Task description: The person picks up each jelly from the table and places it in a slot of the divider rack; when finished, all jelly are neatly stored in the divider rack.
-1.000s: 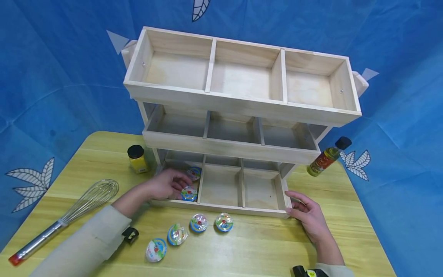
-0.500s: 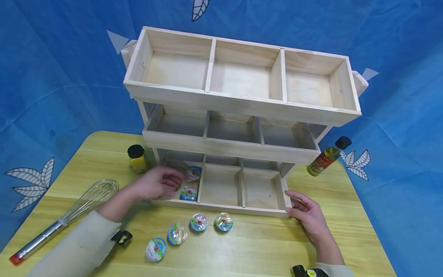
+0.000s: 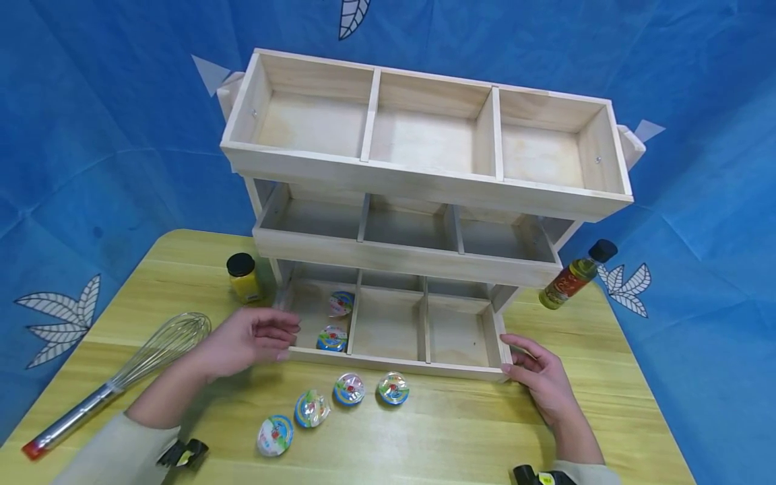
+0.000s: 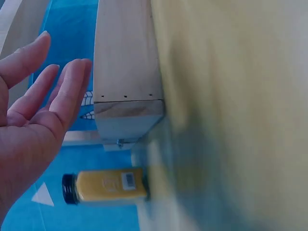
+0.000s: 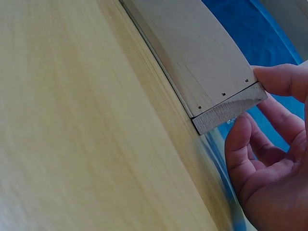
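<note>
A three-tier wooden rack (image 3: 388,246) stands on the table, each tier split into compartments. Two small round cups with printed film lids, one farther back (image 3: 341,304) and one nearer (image 3: 332,339), lie in its bottom left compartment. My left hand (image 3: 248,340) hovers just left of that compartment's front corner, fingers relaxed and holding nothing; the left wrist view shows its palm bare. At the opposite end, my right hand (image 3: 538,377) grips the bottom tier's front right corner (image 5: 231,106) between thumb and curled fingers. Several similar cups (image 3: 349,390) lie in front of the rack.
A yellow jar with a black lid (image 3: 244,277) stands left of the rack. A whisk (image 3: 139,364) lies at the table's left side. To the rack's right is an oil bottle (image 3: 570,277). Blue cloth (image 3: 109,121) hangs behind.
My left hand has drawn back leftward out of the bottom left compartment, leaving the nearer cup it was at lying there. My right hand has stayed at the corner.
</note>
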A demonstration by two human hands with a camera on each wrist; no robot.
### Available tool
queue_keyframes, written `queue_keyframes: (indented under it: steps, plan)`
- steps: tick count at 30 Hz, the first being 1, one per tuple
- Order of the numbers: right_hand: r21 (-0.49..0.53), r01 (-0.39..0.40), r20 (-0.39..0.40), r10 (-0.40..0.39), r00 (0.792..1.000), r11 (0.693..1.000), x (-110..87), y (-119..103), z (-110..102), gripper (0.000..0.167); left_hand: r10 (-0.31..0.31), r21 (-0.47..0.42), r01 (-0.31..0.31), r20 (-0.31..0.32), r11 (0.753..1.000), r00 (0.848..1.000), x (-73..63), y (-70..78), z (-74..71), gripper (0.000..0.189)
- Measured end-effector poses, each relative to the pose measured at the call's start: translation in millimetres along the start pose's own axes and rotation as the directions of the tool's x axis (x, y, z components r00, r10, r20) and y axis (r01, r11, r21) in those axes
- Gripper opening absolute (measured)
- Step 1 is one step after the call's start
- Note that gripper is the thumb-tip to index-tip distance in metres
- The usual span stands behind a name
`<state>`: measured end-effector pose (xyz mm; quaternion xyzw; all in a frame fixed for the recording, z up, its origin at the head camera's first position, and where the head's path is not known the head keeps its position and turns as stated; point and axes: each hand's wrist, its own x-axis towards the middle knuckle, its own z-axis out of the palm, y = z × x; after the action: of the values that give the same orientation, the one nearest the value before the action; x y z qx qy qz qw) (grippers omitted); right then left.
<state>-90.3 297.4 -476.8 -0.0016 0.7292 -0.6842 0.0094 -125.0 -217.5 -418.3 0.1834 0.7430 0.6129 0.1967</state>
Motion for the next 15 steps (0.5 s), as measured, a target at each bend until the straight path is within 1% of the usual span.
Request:
queue_keyframes:
  steps: [3,6,8,11,13,15]
  plan:
    - [0.001,-0.002,-0.001,0.002,1.0,1.0,-0.2,1,0,0.052,0.014,-0.027,-0.015,-0.024,1.0,1.0,-14.5,-2.6,1.7,0.055]
    - [0.001,-0.007,-0.003,0.007,1.0,1.0,-0.4,1,-1,0.053,0.015,-0.046,-0.016,-0.019,0.999,1.0,-28.0,-7.1,3.3,0.055]
    - [0.001,-0.008,-0.005,0.008,1.0,1.0,-0.3,1,-1,0.053,0.018,-0.054,-0.017,0.008,0.998,1.0,-35.7,-11.2,4.0,0.054]
    - [-0.003,-0.005,-0.008,0.005,1.0,1.0,0.2,1,-2,0.053,0.017,-0.056,-0.013,0.074,0.998,0.997,-46.4,-17.2,4.7,0.051]
    - [-0.006,-0.005,-0.007,0.005,1.0,1.0,0.6,1,-2,0.053,0.016,-0.058,-0.008,0.129,0.998,0.991,-52.9,-21.3,5.0,0.05]
    - [-0.009,-0.007,-0.007,0.007,1.0,1.0,1.2,1,-2,0.053,0.001,-0.062,0.01,0.18,0.998,0.984,-58.4,-24.7,5.7,0.049]
